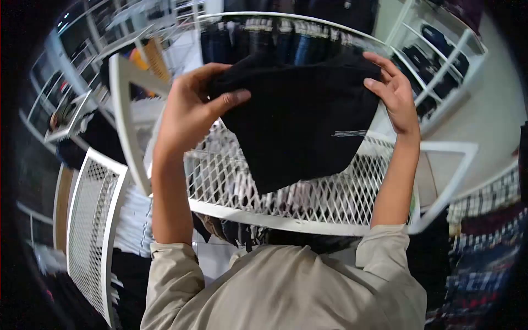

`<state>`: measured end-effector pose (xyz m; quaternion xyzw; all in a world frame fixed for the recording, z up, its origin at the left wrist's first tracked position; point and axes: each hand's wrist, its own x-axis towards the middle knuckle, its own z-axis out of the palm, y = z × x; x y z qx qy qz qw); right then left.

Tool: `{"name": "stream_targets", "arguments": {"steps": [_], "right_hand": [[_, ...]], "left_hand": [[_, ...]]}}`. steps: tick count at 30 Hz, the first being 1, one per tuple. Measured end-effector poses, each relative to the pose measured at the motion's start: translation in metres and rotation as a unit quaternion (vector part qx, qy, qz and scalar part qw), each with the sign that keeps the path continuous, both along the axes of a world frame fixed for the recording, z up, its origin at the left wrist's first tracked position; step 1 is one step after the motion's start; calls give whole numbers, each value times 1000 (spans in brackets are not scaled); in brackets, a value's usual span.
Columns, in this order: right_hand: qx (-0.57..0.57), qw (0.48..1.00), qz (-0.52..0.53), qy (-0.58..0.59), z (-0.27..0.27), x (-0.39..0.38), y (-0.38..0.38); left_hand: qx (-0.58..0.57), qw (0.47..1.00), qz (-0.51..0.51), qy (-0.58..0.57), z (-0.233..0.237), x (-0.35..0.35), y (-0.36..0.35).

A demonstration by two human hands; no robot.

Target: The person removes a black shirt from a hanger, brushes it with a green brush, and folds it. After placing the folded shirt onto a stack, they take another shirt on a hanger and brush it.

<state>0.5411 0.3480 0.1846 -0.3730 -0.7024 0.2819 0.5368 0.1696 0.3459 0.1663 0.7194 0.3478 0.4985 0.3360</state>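
A black folded garment (297,115) hangs between my two hands, above a white mesh rack shelf (286,220). Small pale stripes mark its lower right part, and its bottom comes down to a point at the left. My left hand (198,104) is closed on the upper left edge, thumb across the front and fingers hidden behind the cloth. At the upper right corner, my right hand (393,91) pinches the fabric between thumb and fingers. The garment's exact kind does not show.
Clothes on hangers (302,44) line a rail at the back. Folded clothes fill white wall shelves (440,60) at the upper right. Patterned garments (484,242) hang at the right. A white mesh panel (96,225) stands at the left, and more clothing shows under the mesh shelf.
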Motion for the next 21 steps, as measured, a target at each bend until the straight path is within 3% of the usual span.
{"name": "stream_targets", "arguments": {"steps": [3,7,8,12,14,18,20,21], "right_hand": [[-47,996,-69,-39,-5,54,-11],[24,980,-190,-62,-6,102,-27],[72,972,-216,-56,-4,108,-37],[120,950,-278,-73,-5,121,-103],[153,942,-283,-95,-31,116,-144],[-24,943,-283,-172,-126,96,-214],[-112,937,-250,-219,-174,80,-241],[-132,933,-224,-249,-188,75,-253]], "left_hand": [[43,996,-58,57,3,48,47],[158,982,-9,102,13,119,74],[238,966,21,99,12,129,74],[321,945,18,57,11,151,15],[360,929,1,83,-16,150,-16],[278,948,-18,151,-120,144,-77],[166,952,-45,255,-170,133,-103],[128,958,-52,250,-190,128,-114]]}}
